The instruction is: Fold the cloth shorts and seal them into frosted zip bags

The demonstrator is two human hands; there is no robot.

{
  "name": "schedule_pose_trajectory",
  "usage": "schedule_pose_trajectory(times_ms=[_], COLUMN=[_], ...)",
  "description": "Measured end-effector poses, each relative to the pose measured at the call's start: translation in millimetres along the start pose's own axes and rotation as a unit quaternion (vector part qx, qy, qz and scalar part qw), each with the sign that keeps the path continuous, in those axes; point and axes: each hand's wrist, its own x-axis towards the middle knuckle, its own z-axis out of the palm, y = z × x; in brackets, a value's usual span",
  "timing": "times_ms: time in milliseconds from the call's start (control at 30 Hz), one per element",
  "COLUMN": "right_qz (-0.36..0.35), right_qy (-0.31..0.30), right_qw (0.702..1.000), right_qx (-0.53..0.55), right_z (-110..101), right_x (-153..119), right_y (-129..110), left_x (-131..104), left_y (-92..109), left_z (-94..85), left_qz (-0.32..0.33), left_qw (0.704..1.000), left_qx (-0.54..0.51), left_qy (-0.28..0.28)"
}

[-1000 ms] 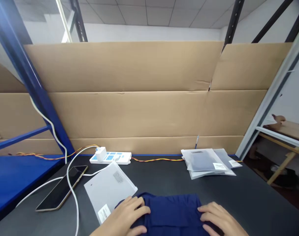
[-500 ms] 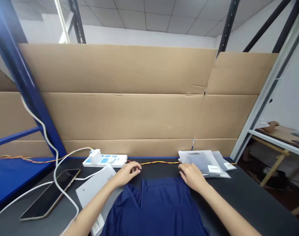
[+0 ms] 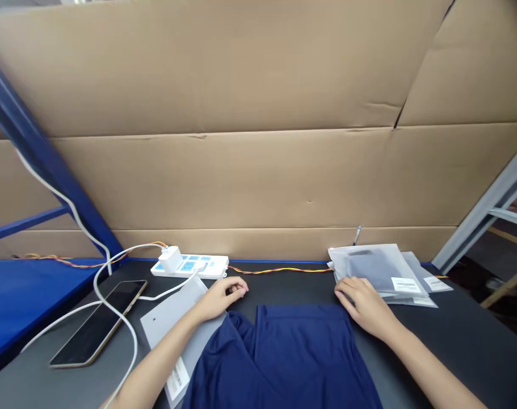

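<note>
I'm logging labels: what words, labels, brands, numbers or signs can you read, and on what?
No text can be read.
Left label on the left bag: printed, too blurred.
Middle label on the top bag at right: too small.
Right label on the bag partly under it: too small.

- Navy garment (image 3: pixel 301 358), nearer the camera than the left fingers (image 3: pixel 240 284) and right fingers (image 3: pixel 347 285): cut off by the bottom edge.
- Plastic bag (image 3: pixel 168 317), left of the left fingers: partly hidden under the left forearm (image 3: pixel 164 352); label (image 3: pixel 178 376) print too small to read.
- Pen (image 3: pixel 357 235), beyond the right fingers: lower end hidden behind zip bags (image 3: pixel 371 266).
</note>
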Motion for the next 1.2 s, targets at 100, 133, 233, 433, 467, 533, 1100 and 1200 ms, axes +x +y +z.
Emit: schedule_pose_trajectory(times_ms=[100, 133, 233, 433, 467, 533, 1100, 1200], right_qz=[0.003, 0.009, 0.026, 0.036, 0.039, 0.045, 0.048, 0.045], right_qy=[0.009, 0.014, 0.031, -0.018, -0.032, -0.054, -0.092, -0.094], right_qw=[0.999, 0.998, 0.993, 0.980, 0.979, 0.978, 0.970, 0.969], right_qx=[0.042, 0.059, 0.112, 0.194, 0.196, 0.194, 0.222, 0.223], right_z=[0.4, 0.3, -1.6, -8.1, -8.3, -8.0, -7.6, -8.4], right_x=[-1.9, -2.2, -2.7, -5.3, -5.9, -6.9, -8.6, -8.8], right_y=[-1.2, -2.3, -7.5, -19.7, -20.6, -21.0, -15.5, -15.1], left_x=[-0.7, -0.9, -1.5, -1.8, -1.8, -2.0, -2.5, -3.3], left_y=[-0.1, -0.1, -0.3, -1.7, -1.8, -1.7, 1.7, 3.4], left_z=[1.6, 2.2, 3.7, 4.9, 5.0, 5.4, 4.7, -2.9], left_qz=[-0.001, -0.001, 0.000, 0.006, 0.007, 0.009, 0.002, -0.006], left_qw=[1.000, 1.000, 1.000, 1.000, 1.000, 1.000, 1.000, 1.000], left_qx=[-0.001, -0.001, -0.003, -0.009, -0.010, -0.010, -0.004, -0.011], left_qy=[0.006, 0.008, 0.013, 0.016, 0.016, 0.018, 0.020, 0.015])
